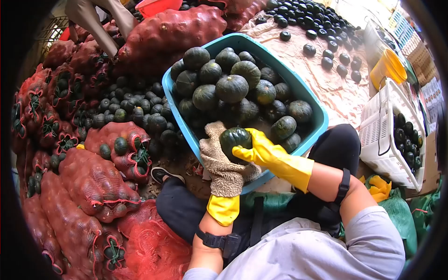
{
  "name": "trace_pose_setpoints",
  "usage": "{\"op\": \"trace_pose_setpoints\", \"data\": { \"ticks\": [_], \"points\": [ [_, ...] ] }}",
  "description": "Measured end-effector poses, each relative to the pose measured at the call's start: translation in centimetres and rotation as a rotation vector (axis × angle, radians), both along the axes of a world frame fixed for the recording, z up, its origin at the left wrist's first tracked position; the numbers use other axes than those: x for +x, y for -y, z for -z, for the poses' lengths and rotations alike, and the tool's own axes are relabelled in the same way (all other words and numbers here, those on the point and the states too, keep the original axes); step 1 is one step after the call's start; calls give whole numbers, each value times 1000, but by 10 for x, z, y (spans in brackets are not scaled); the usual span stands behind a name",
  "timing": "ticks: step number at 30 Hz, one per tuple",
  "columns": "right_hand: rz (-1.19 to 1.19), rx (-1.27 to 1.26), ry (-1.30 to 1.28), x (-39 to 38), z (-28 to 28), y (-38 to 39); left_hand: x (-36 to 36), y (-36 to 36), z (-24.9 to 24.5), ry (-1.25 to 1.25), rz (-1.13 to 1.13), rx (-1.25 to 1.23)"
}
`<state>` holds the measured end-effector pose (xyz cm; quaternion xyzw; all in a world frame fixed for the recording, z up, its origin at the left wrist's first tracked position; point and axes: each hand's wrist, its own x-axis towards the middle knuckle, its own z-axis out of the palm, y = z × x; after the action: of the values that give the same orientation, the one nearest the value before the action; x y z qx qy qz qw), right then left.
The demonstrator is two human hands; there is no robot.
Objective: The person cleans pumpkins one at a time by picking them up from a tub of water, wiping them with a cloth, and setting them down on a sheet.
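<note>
A dark green pumpkin [235, 143] is held between my two hands over the near rim of a blue tub [319, 122]. My right hand [254, 148], in a yellow rubber glove, is closed on its right side, with thumb and fingers on the skin. My left hand [223, 210] wears a matching glove and is mostly covered by a beige-brown towel [219, 161]. The towel presses against the pumpkin's left side; the fingers under it are hidden. Inside the tub, several green pumpkins [232, 88] are heaped above the rim.
Red mesh sacks [95, 179] of pumpkins crowd the left. Loose pumpkins [133, 105] lie beside the tub. More pumpkins [322, 32] sit on a pale sheet [284, 60] behind it. A white crate [375, 144] and yellow bucket [388, 67] stand right. A person's legs [95, 25] are top left.
</note>
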<state>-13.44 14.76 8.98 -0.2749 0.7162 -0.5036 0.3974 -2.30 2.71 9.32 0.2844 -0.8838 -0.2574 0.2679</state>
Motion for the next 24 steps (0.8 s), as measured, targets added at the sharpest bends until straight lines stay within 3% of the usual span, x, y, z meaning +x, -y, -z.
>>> {"op": "trace_pose_setpoints", "data": {
  "ticks": [1,3,4,5,6,7,9,11,12,13,15,17,19,21,23,24],
  "points": [
    [28,-170,-405,-4,28,7,-1,-9,-23,69,-35,-30],
    [-187,-137,-421,-5,-5,4,7,5,-22,-186,185,26],
    [-178,-207,-353,-2,-15,1,4,6,-7,-267,186,191],
    [-139,-24,82,0,-53,-4,1,9,22,-342,187,356],
    [-30,-162,321,6,-23,6,0,13,50,-413,185,518],
    [82,-303,556,16,7,17,1,13,43,-342,173,347],
    [307,-70,262,22,16,27,3,13,27,-215,112,-5],
    [109,-96,-302,9,18,16,-3,-9,-19,-93,1,91],
    [-25,-1,-435,2,-9,12,1,-9,-30,-138,94,117],
    [-68,-178,-505,6,-3,14,4,-3,-35,-194,182,141],
    [-130,-99,-514,3,-26,6,12,11,-9,-311,248,249],
    [-124,141,32,0,-86,7,20,20,8,-290,283,371],
    [116,10,258,2,-24,20,15,17,-5,-180,233,292],
    [91,-192,397,0,6,26,5,10,-27,-81,191,216],
    [44,-29,-313,1,-6,14,4,0,-42,28,136,157],
    [-11,-177,-313,4,0,14,6,7,-31,-54,186,189]
  ]
}}
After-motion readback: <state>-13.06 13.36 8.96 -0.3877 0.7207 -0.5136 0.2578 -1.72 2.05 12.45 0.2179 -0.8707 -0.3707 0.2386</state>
